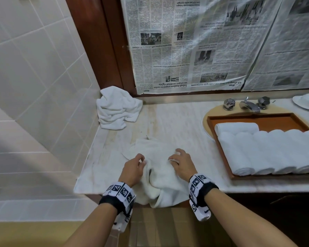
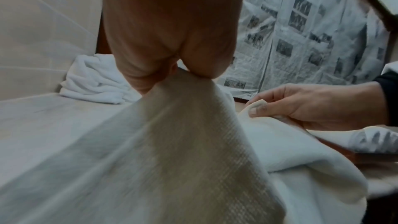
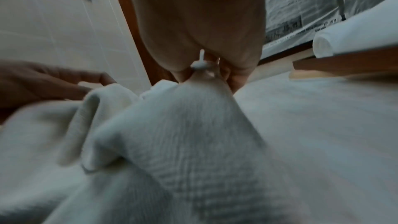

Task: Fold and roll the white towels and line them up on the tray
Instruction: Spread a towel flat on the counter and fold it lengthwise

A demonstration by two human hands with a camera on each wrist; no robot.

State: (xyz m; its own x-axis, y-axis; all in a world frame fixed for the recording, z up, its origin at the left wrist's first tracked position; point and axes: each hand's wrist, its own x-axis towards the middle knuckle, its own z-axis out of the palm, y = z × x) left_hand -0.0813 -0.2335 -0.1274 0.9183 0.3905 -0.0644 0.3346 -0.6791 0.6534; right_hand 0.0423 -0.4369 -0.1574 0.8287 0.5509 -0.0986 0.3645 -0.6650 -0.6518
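Observation:
A white towel (image 1: 157, 177) lies bunched at the counter's front edge, part of it hanging over. My left hand (image 1: 135, 165) pinches one of its corners, and my right hand (image 1: 179, 162) pinches another. In the left wrist view the towel (image 2: 172, 142) rises to my left hand's pinch (image 2: 183, 72), with my right hand (image 2: 301, 105) beside it. The right wrist view shows the towel (image 3: 183, 134) drawn up into my right hand (image 3: 206, 71). Several rolled white towels (image 1: 268, 150) lie in a row on the brown wooden tray (image 1: 221, 154). A crumpled pile of towels (image 1: 117, 110) sits in the back left corner.
The tray rests over the sink basin, below a metal tap (image 1: 249, 105). A white dish (image 1: 308, 101) stands at the far right. Newspaper (image 1: 194, 41) covers the mirror behind. A tiled wall (image 1: 34, 77) closes the left side. Bare marble counter (image 1: 173, 120) lies between pile and tray.

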